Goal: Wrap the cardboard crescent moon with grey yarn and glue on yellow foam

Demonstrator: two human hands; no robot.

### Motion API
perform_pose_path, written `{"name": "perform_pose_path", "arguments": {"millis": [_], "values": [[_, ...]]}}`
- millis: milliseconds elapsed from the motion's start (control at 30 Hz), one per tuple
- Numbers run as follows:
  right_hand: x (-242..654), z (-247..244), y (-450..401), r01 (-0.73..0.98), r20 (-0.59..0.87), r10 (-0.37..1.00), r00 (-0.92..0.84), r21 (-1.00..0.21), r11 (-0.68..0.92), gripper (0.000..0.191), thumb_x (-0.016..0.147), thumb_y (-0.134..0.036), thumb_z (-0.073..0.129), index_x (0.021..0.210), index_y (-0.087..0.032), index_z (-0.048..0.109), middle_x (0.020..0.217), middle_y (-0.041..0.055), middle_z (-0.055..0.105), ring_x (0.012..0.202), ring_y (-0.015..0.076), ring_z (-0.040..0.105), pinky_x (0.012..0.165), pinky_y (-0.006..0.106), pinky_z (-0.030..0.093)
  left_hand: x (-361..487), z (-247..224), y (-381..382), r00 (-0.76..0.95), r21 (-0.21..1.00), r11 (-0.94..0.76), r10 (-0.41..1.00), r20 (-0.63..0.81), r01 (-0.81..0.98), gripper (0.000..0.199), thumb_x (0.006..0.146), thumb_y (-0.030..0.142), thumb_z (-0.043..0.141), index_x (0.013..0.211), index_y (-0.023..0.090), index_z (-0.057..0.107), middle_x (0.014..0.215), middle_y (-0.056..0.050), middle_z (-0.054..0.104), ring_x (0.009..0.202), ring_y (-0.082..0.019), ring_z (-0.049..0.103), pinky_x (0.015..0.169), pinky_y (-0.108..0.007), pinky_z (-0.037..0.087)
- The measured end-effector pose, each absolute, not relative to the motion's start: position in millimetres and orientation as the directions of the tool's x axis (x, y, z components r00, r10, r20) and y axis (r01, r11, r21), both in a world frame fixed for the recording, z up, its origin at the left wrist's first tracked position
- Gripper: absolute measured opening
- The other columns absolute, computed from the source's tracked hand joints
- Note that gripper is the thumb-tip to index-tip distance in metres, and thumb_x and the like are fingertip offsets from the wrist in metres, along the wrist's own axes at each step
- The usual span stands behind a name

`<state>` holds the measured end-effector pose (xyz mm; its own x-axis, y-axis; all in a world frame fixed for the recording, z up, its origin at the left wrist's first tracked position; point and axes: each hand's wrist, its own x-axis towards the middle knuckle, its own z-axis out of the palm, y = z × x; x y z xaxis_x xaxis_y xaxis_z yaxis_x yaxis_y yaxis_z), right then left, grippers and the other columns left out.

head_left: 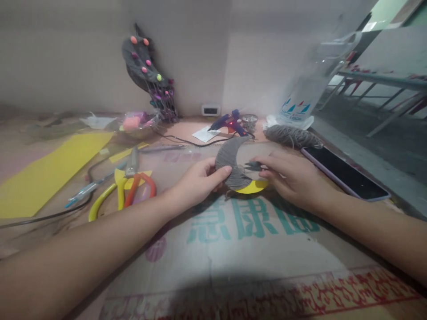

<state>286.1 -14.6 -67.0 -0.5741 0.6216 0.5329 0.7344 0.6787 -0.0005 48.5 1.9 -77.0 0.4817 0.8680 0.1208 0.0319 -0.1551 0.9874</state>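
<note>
the step in hand looks to be winding grey yarn over a crescent (228,164), held up in the middle of the view above a printed board (253,262); most of it is covered, and a bare yellow tip (252,187) shows toward its five o'clock. the left hand (202,178), at nine o'clock, pinches the wrapped curve with its thumb across the front. the right hand (293,178), at three, has its fingers closed on a small dark bundle (254,166), probably yarn, beside the inner curve. as i judge it, the next move calls for a steady left pinch and an even pull on the strand, each turn laid close to the last. a glue gun (230,123) with a lit red light lies at twelve, so reaching far forward could meet it. at two sits a yarn hank (292,136); a phone (345,173) at three crowds the right forearm. yellow-handled pliers (119,191) lie at nine, just beyond the left forearm, leaving the near side at six unobstructed.
</note>
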Motion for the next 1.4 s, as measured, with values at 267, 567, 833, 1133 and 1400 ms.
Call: {"name": "perform_pose_path", "arguments": {"millis": [267, 567, 833, 1133, 1400], "values": [[278.0, -62.3, -21.8, 0.750, 0.484, 0.627, -0.610, 0.099, 0.654, 0.032, 0.099, -0.033, 0.041, 0.114, -0.018, 0.066, 0.088, 0.0091, 0.068, 0.075, 0.0201, 0.060, 0.066, 0.032, 0.041, 45.6, -79.5, -0.1, 0.475, 0.966, -0.235, 0.866, 0.156, 0.110, 0.019, 0.088, 0.035, 0.057, 0.083, 0.016, 0.058, 0.060, 0.004, 0.052, 0.050, -0.008, 0.044, 0.049, -0.021, 0.036], [275.9, -62.5, -22.3, 0.759, 0.484, 0.627, -0.611, 0.133, 0.637, 0.035, 0.099, -0.033, 0.039, 0.115, -0.018, 0.067, 0.084, 0.0090, 0.067, 0.075, 0.0201, 0.057, 0.064, 0.032, 0.039, 44.2, -81.7, -1.7, 0.493, 0.950, -0.274, 0.854, 0.167, 0.152, 0.021, 0.089, 0.036, 0.056, 0.088, 0.016, 0.059, 0.062, 0.004, 0.053, 0.052, -0.009, 0.048, 0.049, -0.021, 0.037], [275.9, -64.2, -20.4, 0.746, 0.507, 0.589, -0.630, 0.182, 0.641, 0.034, 0.099, -0.032, 0.039, 0.112, -0.019, 0.069, 0.080, 0.0084, 0.066, 0.071, 0.0191, 0.056, 0.062, 0.031, 0.037, 44.7, -79.2, -3.8, 0.515, 0.953, -0.259, 0.845, 0.146, 0.156, 0.021, 0.090, 0.036, 0.055, 0.089, 0.015, 0.059, 0.062, 0.003, 0.055, 0.053, -0.009, 0.050, 0.049, -0.021, 0.037], [275.3, -64.3, -19.4, 0.733, 0.521, 0.560, -0.644, 0.213, 0.646, 0.031, 0.098, -0.028, 0.044, 0.110, -0.017, 0.070, 0.076, 0.0079, 0.065, 0.067, 0.0184, 0.055, 0.059, 0.030, 0.035, 45.1, -78.5, -3.9, 0.521, 0.952, -0.263, 0.841, 0.148, 0.154, 0.020, 0.090, 0.035, 0.054, 0.090, 0.015, 0.059, 0.062, 0.004, 0.054, 0.053, -0.009, 0.050, 0.049, -0.020, 0.037], [273.3, -64.3, -20.6, 0.733, 0.539, 0.543, -0.643, 0.228, 0.642, 0.030, 0.098, -0.024, 0.045, 0.107, -0.015, 0.072, 0.072, 0.0066, 0.064, 0.065, 0.0178, 0.053, 0.059, 0.029, 0.032, 44.9, -75.8, -5.8, 0.520, 0.958, -0.234, 0.846, 0.117, 0.166, 0.021, 0.090, 0.035, 0.056, 0.091, 0.014, 0.058, 0.062, 0.005, 0.054, 0.053, -0.008, 0.050, 0.050, -0.019, 0.038]]}}
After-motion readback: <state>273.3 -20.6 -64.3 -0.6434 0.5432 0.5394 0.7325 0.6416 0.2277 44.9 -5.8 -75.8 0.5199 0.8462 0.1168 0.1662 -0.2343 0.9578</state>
